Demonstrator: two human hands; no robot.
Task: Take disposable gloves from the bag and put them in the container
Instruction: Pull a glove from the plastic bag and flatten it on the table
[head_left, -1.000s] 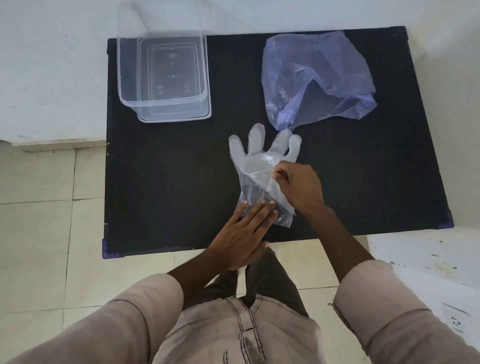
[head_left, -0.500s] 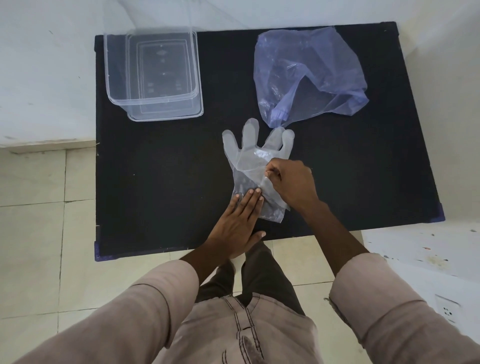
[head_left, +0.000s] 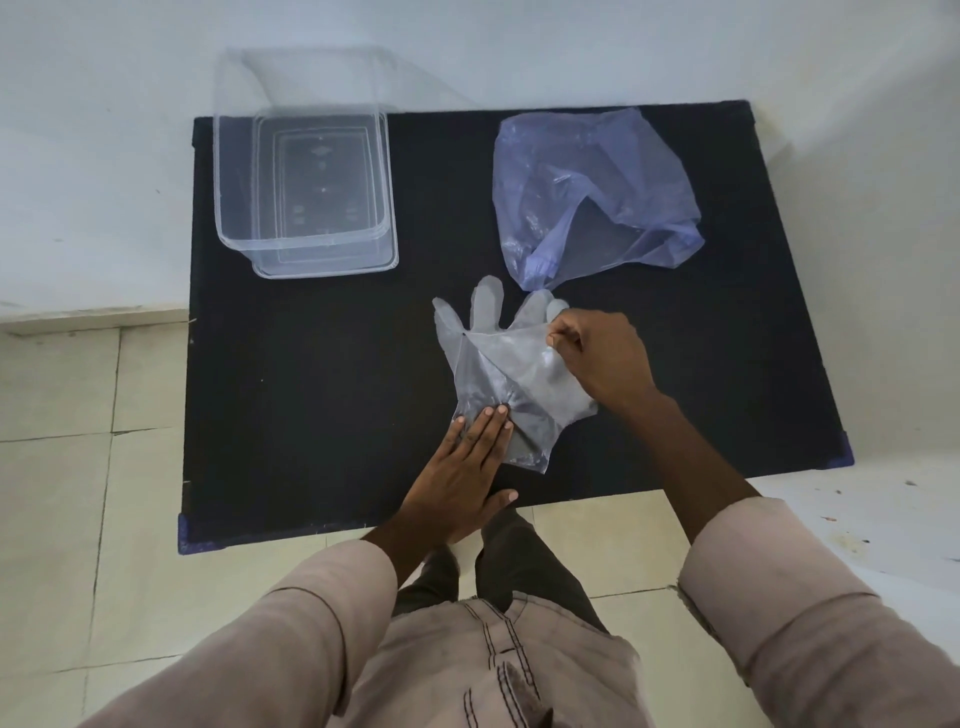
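Thin clear disposable gloves (head_left: 498, 358) lie stacked in the middle of the black table (head_left: 311, 405), fingers pointing away from me. My left hand (head_left: 462, 473) lies flat with its fingertips pressing the gloves' cuff end down. My right hand (head_left: 597, 358) pinches the top glove near its finger end and lifts that layer off the one below. The bluish plastic bag (head_left: 597, 192) lies crumpled at the back right. The clear rectangular container (head_left: 306, 171) stands open at the back left with nothing in it.
The table stands against a white wall, over a tiled floor. A white ledge (head_left: 883, 519) lies to the right of the table's near corner. My legs and sleeves fill the bottom of the view.
My right hand has moved up and to the right, peeling the top glove layer off the stack. My left hand has stayed pressed on the cuff end.
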